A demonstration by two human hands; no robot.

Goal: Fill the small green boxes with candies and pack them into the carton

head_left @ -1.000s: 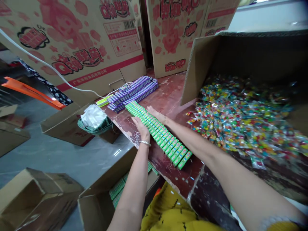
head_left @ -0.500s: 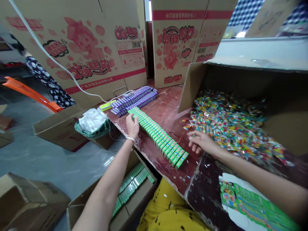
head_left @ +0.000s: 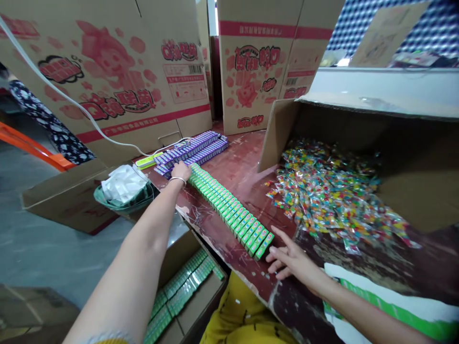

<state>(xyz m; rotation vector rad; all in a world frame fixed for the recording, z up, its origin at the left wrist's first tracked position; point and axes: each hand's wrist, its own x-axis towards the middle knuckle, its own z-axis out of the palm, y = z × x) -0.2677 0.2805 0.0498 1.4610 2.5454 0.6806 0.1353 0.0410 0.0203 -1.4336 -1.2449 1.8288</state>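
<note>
Scuffed red-brown table: row of green boxes, stacked purple boxes, wrapped candies.

Two hands, one green-box row on table.

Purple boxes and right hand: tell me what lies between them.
In the head view, the row of green boxes lies between the purple boxes and the right hand, with the left hand at its far end.
</note>
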